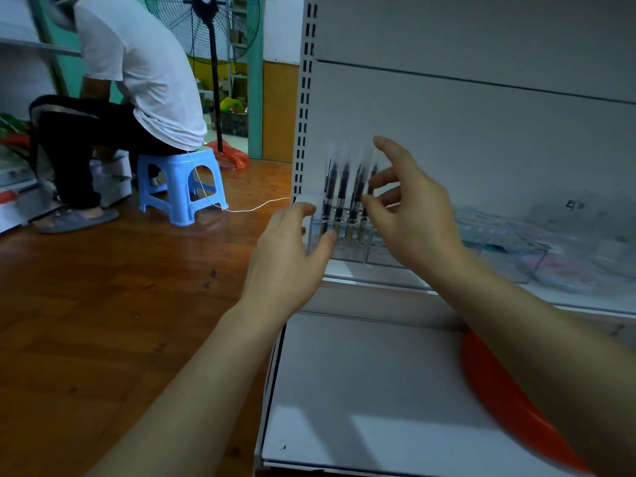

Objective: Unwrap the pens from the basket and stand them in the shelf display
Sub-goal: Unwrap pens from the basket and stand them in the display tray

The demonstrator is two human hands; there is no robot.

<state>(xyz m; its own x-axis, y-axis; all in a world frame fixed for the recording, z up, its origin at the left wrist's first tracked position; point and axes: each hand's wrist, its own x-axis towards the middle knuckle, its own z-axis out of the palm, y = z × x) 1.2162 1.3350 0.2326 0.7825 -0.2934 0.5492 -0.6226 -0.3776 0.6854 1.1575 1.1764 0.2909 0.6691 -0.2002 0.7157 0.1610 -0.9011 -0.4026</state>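
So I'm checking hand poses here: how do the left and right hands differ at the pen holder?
The left hand sits lower, its thumb at the clear holder front; the right hand is higher, fingers spread by the upper parts of the pens. The left hand's fingers lie close together; the right hand's are fanned. Both are open and hold nothing.

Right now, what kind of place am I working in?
Probably a small stationery shop or its stockroom. You face a white slotted retail shelf unit with pens standing in a clear display holder, and wrapped stock lies farther along the same shelf.
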